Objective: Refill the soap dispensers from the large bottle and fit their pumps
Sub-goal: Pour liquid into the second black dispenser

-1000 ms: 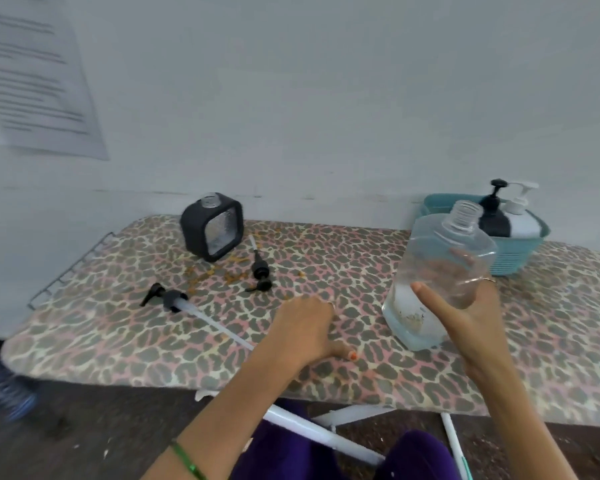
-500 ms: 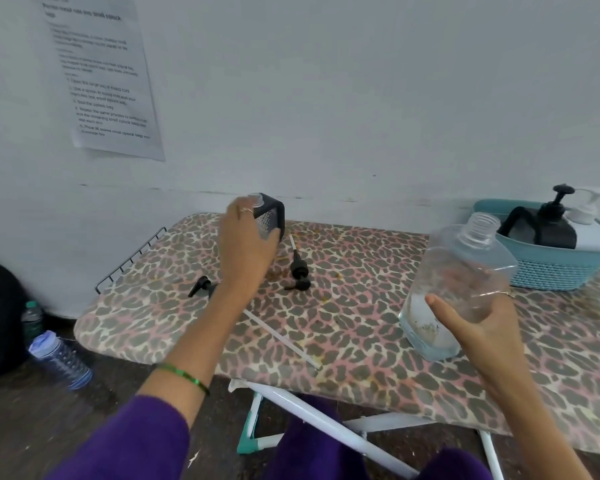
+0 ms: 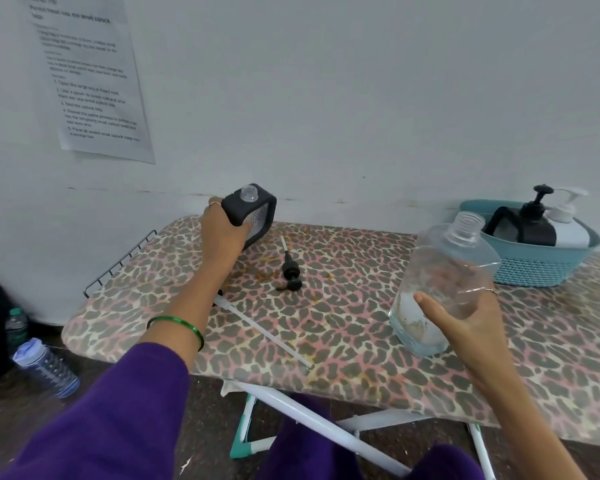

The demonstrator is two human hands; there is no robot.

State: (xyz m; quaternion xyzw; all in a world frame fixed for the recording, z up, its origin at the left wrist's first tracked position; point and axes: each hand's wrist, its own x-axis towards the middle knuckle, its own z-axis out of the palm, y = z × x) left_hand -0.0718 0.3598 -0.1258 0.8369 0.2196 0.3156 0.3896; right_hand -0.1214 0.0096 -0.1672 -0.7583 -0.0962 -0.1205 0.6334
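The left hand [image 3: 222, 233] grips the black square dispenser [image 3: 253, 213] at the far side of the leopard-print surface [image 3: 343, 327], fingers curled round its near edge. The dispenser is tilted, its open clear neck pointing up and toward the camera. The right hand [image 3: 465, 317] holds the large clear bottle [image 3: 440, 282] by its lower body, thumb across the front and fingers wrapped behind; the bottle leans to the right, uncapped (a little liquid sits in its base). A short black pump [image 3: 290, 271] lies on the surface between the two hands. A second pump with a long white tube [image 3: 260, 329] lies nearer the front edge, its head hidden behind the left forearm. A teal basket [image 3: 541, 268] at the right rear holds a black dispenser [image 3: 530, 226] and a white dispenser [image 3: 568, 230], both with pumps fitted.
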